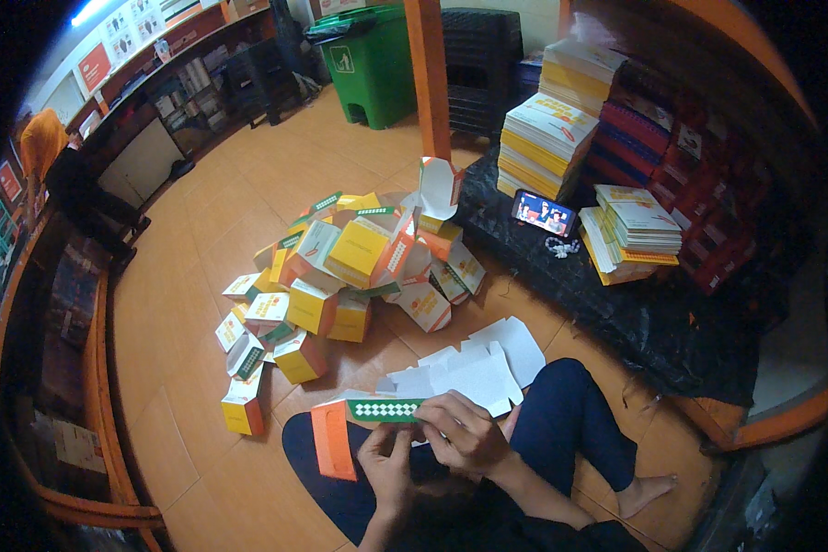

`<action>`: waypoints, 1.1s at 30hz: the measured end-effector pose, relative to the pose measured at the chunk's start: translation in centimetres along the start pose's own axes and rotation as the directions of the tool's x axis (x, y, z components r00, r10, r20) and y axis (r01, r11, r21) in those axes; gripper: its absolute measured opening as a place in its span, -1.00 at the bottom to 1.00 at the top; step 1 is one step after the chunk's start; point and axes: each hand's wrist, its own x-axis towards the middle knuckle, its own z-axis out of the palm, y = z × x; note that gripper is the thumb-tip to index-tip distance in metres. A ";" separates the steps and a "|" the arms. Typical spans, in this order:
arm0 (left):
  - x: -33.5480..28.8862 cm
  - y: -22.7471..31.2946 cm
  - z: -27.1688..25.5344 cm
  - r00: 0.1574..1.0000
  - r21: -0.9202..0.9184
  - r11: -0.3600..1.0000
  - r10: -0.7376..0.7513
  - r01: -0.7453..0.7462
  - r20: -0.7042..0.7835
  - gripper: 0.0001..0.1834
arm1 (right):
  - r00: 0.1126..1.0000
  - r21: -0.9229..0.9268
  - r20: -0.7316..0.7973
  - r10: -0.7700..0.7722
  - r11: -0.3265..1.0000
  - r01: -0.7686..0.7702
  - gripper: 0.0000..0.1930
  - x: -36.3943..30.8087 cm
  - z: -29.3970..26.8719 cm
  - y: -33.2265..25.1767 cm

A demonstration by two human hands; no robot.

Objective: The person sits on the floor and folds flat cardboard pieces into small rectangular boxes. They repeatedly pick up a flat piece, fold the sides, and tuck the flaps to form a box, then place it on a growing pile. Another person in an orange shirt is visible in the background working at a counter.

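I sit on the orange floor [212,230] with my legs crossed. Far to the left of my left hand, a small yellow box [244,405] stands alone on the floor. Above it and up past my hands is a big pile of folded boxes [350,267], yellow, white and orange, all tumbled together.

My left hand [386,460] is closed on the lower edge of a flat cardboard box [368,419] that is not folded up yet. Its orange flap [333,440] hangs just left of this hand. A green strip with white diamonds [385,410] runs across the top, between my two hands.

My right hand [465,432] is just beside my left one. Its fingers are bent and pinch the right end of the same box.

Just above my right hand, white flat cards [478,368] lie on the floor by my knee. Farther up and to the right, a phone [543,213] stands lit on a black cloth [616,304], with tall stacks of flat boxes [547,138] near it.
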 end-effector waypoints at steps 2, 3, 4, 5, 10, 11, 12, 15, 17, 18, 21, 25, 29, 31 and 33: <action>0.0 0.0 0.2 0.999 -0.037 0.999 0.008 -0.006 0.036 -0.86 | 1.000 0.007 -0.001 -0.014 1.000 0.014 -0.67 -0.2 0.0 0.3; 0.0 -0.1 0.2 1.000 -0.015 1.000 -0.011 0.011 0.014 -0.86 | 1.000 0.011 0.010 -0.007 1.000 0.007 -0.69 -0.3 0.1 0.5; 0.0 -0.2 0.2 1.000 -0.014 1.000 -0.013 0.013 0.016 -0.86 | 1.000 0.020 0.007 -0.026 0.999 0.026 -0.69 -0.3 0.1 0.6; 0.0 -0.2 0.1 0.999 -0.038 0.999 0.011 -0.010 0.034 -0.86 | 0.999 0.030 0.007 -0.036 0.999 0.036 -0.70 -0.3 0.1 0.7; 0.1 -0.2 -0.1 0.997 -0.141 0.989 -0.058 0.051 -0.045 -0.76 | 0.999 0.090 0.035 -0.030 0.996 0.026 -0.70 0.0 -0.5 0.6; 0.1 -0.2 0.0 0.997 -0.218 0.975 -0.060 0.049 -0.046 -0.74 | 0.999 0.065 0.012 -0.045 0.997 0.044 -0.70 0.1 -0.7 0.4; 0.1 -0.1 0.0 0.997 -0.215 0.975 -0.071 0.064 -0.025 -0.71 | 0.999 0.028 0.028 -0.041 0.999 0.040 -0.69 0.1 -0.9 0.2; 0.4 0.2 0.3 0.994 -0.252 0.962 -0.098 0.105 0.038 -0.62 | 0.999 0.102 0.021 0.025 0.994 -0.027 -0.61 0.0 -0.9 0.1; 0.6 0.3 0.4 0.990 -0.384 0.917 -0.065 0.108 0.124 -0.58 | 0.992 0.264 -0.097 0.078 0.963 -0.050 -0.56 0.2 0.0 0.6; 0.7 0.3 0.2 0.981 -0.381 0.906 -0.141 0.182 0.135 -0.58 | 0.984 0.330 -0.149 0.097 0.943 -0.043 -0.54 0.2 0.3 0.9; 1.4 0.3 -1.0 0.940 -0.534 0.785 -0.176 0.313 0.293 -0.57 | 0.953 0.137 -0.088 0.290 0.951 -0.277 -0.51 -0.6 -0.4 2.2; 2.8 -0.3 -1.6 0.844 -0.786 0.389 0.039 0.481 0.535 -0.54 | 0.919 -0.012 -0.229 0.320 0.943 -0.332 -0.64 -1.3 -1.2 2.5; 2.2 -0.9 0.2 0.926 -0.482 0.836 -0.076 0.261 0.370 -0.42 | 0.968 -0.169 -0.206 0.141 0.969 -0.177 -0.82 -1.2 -0.6 1.1; 2.3 -0.4 0.7 0.961 -0.227 0.953 -0.145 0.199 0.236 -0.57 | 0.981 -0.143 -0.159 0.109 0.981 -0.132 -0.84 -1.0 -0.3 0.3; 2.5 0.5 0.7 0.982 -0.063 0.991 -0.109 0.120 0.157 -0.69 | 0.980 -0.093 -0.160 0.120 0.986 -0.136 -0.78 -0.7 -0.4 0.1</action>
